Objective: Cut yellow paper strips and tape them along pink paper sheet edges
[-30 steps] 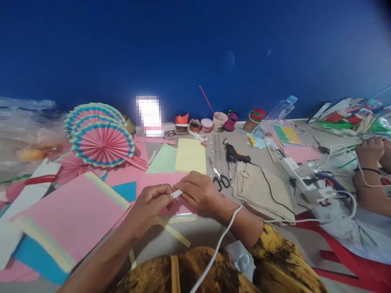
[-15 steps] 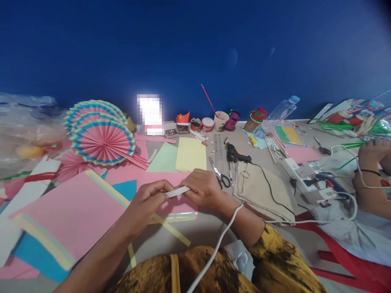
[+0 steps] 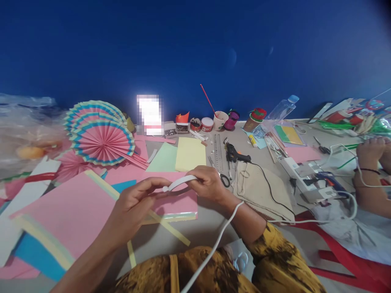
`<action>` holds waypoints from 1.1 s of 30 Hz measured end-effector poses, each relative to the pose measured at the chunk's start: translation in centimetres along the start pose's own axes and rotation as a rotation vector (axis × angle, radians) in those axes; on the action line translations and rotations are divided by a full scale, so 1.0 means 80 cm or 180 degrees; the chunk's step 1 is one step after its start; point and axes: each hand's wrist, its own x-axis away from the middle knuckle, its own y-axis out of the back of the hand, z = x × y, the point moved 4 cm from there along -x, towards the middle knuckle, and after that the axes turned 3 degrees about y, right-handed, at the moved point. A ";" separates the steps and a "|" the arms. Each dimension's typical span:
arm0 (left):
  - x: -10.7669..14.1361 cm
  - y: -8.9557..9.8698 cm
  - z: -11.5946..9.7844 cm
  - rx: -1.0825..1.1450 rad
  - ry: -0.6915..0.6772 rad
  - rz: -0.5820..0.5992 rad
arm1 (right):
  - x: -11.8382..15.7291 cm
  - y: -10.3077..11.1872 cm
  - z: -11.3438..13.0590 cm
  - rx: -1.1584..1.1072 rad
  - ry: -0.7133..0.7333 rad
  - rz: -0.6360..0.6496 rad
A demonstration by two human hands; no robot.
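Observation:
A narrow white strip (image 3: 182, 180) is bowed upward between my two hands, above a pink sheet (image 3: 179, 203). Its left end, which looks slightly curled, sits between the thumb and fingers of my left hand (image 3: 134, 205). My right hand (image 3: 207, 184) pinches the other end, its fingers bent over it. Under the hands, the pink sheet has a pale, shiny band along its near edge. Close behind my right hand lie dark-handled scissors (image 3: 225, 180), partly covered by it.
Pink-and-blue folded paper fans (image 3: 104, 140) stand at left behind a large pink sheet (image 3: 70, 215). A black glue gun (image 3: 238, 154), a clear ruler (image 3: 218, 152) and a folded beige cloth (image 3: 259, 191) lie right. A white cable (image 3: 214, 252) crosses my right forearm. Another person's hands (image 3: 371, 150) are far right.
My hands have moved apart, and a longer stretch of the white strip shows, now bowed upward. The left fingers have loosened and spread; the right hand has shifted slightly right and away.

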 end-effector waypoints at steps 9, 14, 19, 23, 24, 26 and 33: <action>0.012 0.003 -0.021 -0.1044 -0.0793 -0.0186 | -0.001 -0.006 -0.008 -0.1265 -0.1104 0.0814; 0.012 -0.006 -0.027 -0.1278 -0.1098 -0.0037 | 0.001 -0.012 -0.011 -0.1414 -0.1342 0.1169; 0.015 -0.002 -0.021 -0.1255 -0.0922 -0.0266 | 0.001 -0.013 -0.010 -0.1575 -0.1286 0.1454; 0.020 0.000 -0.018 -0.1038 -0.0761 -0.0385 | 0.000 -0.015 -0.010 -0.1568 -0.1333 0.1454; 0.020 -0.001 -0.017 -0.0934 -0.0664 -0.0345 | 0.000 -0.016 -0.012 -0.1531 -0.1381 0.1378; 0.021 -0.005 -0.015 -0.0591 -0.0417 -0.0223 | 0.001 -0.019 -0.016 -0.1387 -0.1497 0.1199; 0.014 -0.014 -0.021 0.1290 0.0282 -0.0203 | -0.003 0.007 -0.002 -0.1016 -0.1525 0.0238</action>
